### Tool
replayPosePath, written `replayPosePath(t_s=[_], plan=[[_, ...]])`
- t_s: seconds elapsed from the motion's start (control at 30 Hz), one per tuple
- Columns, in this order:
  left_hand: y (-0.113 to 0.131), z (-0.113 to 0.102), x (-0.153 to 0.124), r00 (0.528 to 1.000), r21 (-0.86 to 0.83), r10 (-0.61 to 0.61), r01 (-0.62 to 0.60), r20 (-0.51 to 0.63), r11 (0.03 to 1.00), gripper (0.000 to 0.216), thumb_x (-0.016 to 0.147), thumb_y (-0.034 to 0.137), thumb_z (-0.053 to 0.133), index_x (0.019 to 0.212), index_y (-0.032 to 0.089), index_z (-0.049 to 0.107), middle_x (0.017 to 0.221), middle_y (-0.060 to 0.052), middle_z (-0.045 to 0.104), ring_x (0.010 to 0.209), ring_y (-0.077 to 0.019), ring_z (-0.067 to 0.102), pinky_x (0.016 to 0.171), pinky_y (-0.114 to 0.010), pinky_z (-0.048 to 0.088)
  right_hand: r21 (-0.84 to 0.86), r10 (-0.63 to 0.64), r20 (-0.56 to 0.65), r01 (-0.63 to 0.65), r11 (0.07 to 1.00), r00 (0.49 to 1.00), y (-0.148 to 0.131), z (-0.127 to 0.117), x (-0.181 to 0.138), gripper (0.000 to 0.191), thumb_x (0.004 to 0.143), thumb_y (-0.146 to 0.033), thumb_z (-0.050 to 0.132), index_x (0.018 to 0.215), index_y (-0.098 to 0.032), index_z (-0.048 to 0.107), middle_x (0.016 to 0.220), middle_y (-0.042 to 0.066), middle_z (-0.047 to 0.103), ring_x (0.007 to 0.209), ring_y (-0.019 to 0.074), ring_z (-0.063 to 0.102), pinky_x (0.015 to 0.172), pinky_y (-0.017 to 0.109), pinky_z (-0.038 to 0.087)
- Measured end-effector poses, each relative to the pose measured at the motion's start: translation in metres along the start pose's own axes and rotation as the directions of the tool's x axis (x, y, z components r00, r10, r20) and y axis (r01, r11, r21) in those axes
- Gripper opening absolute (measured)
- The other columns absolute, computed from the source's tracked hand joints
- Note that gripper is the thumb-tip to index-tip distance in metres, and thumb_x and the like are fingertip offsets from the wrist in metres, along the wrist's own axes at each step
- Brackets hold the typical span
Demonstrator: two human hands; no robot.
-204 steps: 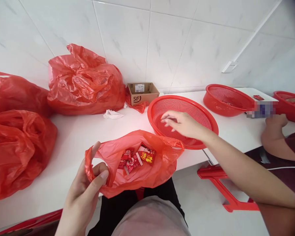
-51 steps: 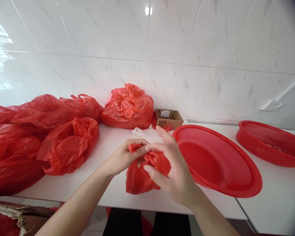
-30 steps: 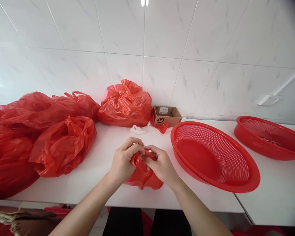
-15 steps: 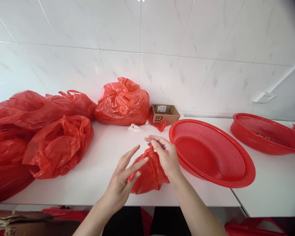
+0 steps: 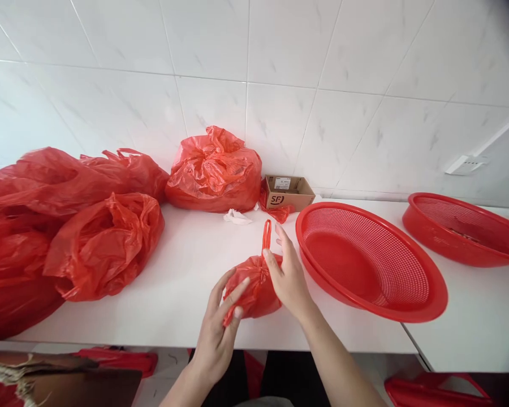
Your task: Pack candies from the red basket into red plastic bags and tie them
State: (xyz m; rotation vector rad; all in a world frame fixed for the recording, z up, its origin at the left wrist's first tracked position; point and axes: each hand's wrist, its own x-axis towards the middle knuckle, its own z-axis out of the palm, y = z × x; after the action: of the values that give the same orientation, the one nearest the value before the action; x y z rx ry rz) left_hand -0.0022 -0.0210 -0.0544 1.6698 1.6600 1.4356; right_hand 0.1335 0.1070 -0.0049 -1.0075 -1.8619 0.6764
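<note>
A small filled red plastic bag [image 5: 257, 288] sits on the white table between my hands, gathered at its top, with a loop handle standing up from it. My left hand [image 5: 220, 325] rests against the bag's left side, fingers spread. On the other side, my right hand [image 5: 289, 274] is by the gathered neck with thumb and fingers apart, next to the loop. Neither hand is closed around the bag. What the bag contains is hidden.
Several larger red bags [image 5: 106, 249] crowd the left, and another red bag [image 5: 214, 172] stands against the tiled wall. Beside it are a small cardboard box [image 5: 290, 193] and a crumpled white scrap [image 5: 236, 217]. Red plastic baskets [image 5: 407, 271] stand on the right.
My right hand has let go of the bag's top and opened, and the loop handle now stands upright. My left hand has come in against the bag's side.
</note>
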Motion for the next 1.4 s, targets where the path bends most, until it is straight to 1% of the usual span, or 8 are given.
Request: replayPosePath(t_s=[0.13,0.2,0.3,0.43,0.6,0.87,1.13,1.4], plan=[[-0.017,0.022,0.017,1.000,0.096,0.014,-0.013,-0.008,0.995,0.048,0.100,0.034,0.036,0.148,0.035,0.037,0.157,-0.006,0.030,0.145,-0.0267,0.028,0.116,-0.054,0.029,-0.064,0.145,-0.040,-0.148,0.987,0.989,0.024,0.010,-0.031,0.064,0.097,-0.046,0.044,0.152,-0.019,0.026,0.153,0.017,0.038,0.140,0.0281,0.038,0.111,0.053,0.036],[-0.022,0.031,0.024,0.999,0.163,0.034,-0.037,0.020,0.986,0.049,0.100,0.033,0.035,0.149,0.033,0.035,0.154,-0.007,0.036,0.142,-0.0268,0.031,0.115,-0.055,0.029,-0.092,0.125,-0.028,-0.127,0.988,0.992,0.040,0.016,-0.038,0.055,0.098,-0.045,0.042,0.145,-0.017,0.038,0.146,0.017,0.047,0.137,0.0280,0.043,0.110,0.052,0.037],[-0.026,0.039,0.033,0.999,0.262,0.034,-0.041,0.029,0.964,0.045,0.101,0.032,0.033,0.144,0.031,0.046,0.136,-0.008,0.054,0.126,-0.0267,0.046,0.107,-0.053,0.037,-0.137,0.043,-0.039,-0.048,0.989,0.998,0.058,0.023,-0.041,0.041,0.100,-0.039,0.037,0.132,-0.018,0.054,0.133,0.014,0.060,0.126,0.0261,0.053,0.106,0.050,0.042],[-0.028,0.043,0.039,1.000,0.356,0.009,-0.002,-0.018,0.934,0.043,0.100,0.032,0.033,0.137,0.027,0.055,0.107,-0.009,0.063,0.097,-0.0249,0.055,0.093,-0.049,0.045,-0.202,0.011,-0.084,-0.028,0.979,0.996,0.070,0.026,-0.041,0.038,0.101,-0.034,0.035,0.126,-0.018,0.059,0.126,0.013,0.064,0.118,0.0260,0.056,0.101,0.050,0.044],[-0.029,0.044,0.044,1.000,0.424,-0.008,0.017,-0.024,0.905,0.041,0.100,0.028,0.033,0.130,0.025,0.061,0.097,-0.008,0.064,0.088,-0.0236,0.056,0.085,-0.044,0.047,-0.225,0.001,-0.091,-0.021,0.974,0.996,0.076,0.028,-0.040,0.039,0.101,-0.035,0.034,0.124,-0.019,0.061,0.124,0.013,0.065,0.115,0.0265,0.058,0.097,0.050,0.046],[-0.031,0.047,0.050,0.999,0.492,-0.038,0.042,-0.018,0.870,0.040,0.100,0.026,0.032,0.119,0.022,0.066,0.098,-0.009,0.064,0.087,-0.0234,0.056,0.081,-0.042,0.047,-0.225,0.039,-0.065,-0.053,0.973,0.997,0.081,0.031,-0.038,0.039,0.101,-0.034,0.033,0.122,-0.019,0.062,0.123,0.012,0.065,0.114,0.0254,0.058,0.099,0.046,0.044],[-0.052,0.049,0.100,0.999,0.600,-0.051,0.037,0.007,0.799,0.037,0.100,0.030,0.035,0.100,0.019,0.071,0.101,-0.011,0.061,0.089,-0.0247,0.053,0.083,-0.040,0.044,-0.512,0.238,0.097,-0.157,0.845,0.966,0.072,0.037,0.011,0.036,0.100,-0.027,0.035,0.124,-0.017,0.059,0.112,0.012,0.069,0.103,0.0258,0.063,0.090,0.039,0.040],[-0.063,0.054,0.124,0.992,0.640,-0.122,0.108,-0.022,0.761,0.035,0.099,0.031,0.037,0.110,0.023,0.069,0.109,-0.012,0.061,0.098,-0.0273,0.054,0.083,-0.041,0.042,-0.516,0.300,0.086,-0.215,0.829,0.950,0.081,0.052,0.033,0.035,0.101,-0.030,0.030,0.116,-0.018,0.060,0.109,0.011,0.069,0.100,0.0240,0.064,0.087,0.036,0.038]])
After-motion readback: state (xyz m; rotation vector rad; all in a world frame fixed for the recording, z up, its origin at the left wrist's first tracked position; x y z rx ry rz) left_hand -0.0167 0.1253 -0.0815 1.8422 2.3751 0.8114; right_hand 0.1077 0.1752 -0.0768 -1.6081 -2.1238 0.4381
